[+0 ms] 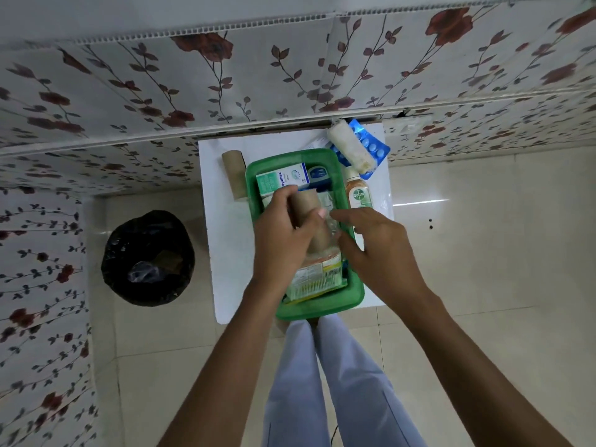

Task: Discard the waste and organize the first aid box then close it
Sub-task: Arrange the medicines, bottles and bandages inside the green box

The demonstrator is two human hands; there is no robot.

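A green first aid box (pixel 354 291) stands open on a small white table (pixel 225 253). My left hand (pixel 283 240) is shut on a brown cardboard tube (pixel 306 204) above the box's middle. My right hand (pixel 377 250) hovers over the box's right side, fingertips at a crinkled clear plastic wrapper (pixel 332 225); I cannot tell whether it grips it. Inside lie an Optibex carton (pixel 283 180), a dark blue jar (pixel 317 174) and a yellow-green packet (pixel 317 275). No lid is in view.
A second cardboard tube (pixel 233 174) lies left of the box. Behind and right of it are a Dettol bottle (pixel 358 193), a white bandage roll (pixel 351 150) and blue pill strips (pixel 374 146). A black-lined bin (pixel 148 258) stands on the floor at left.
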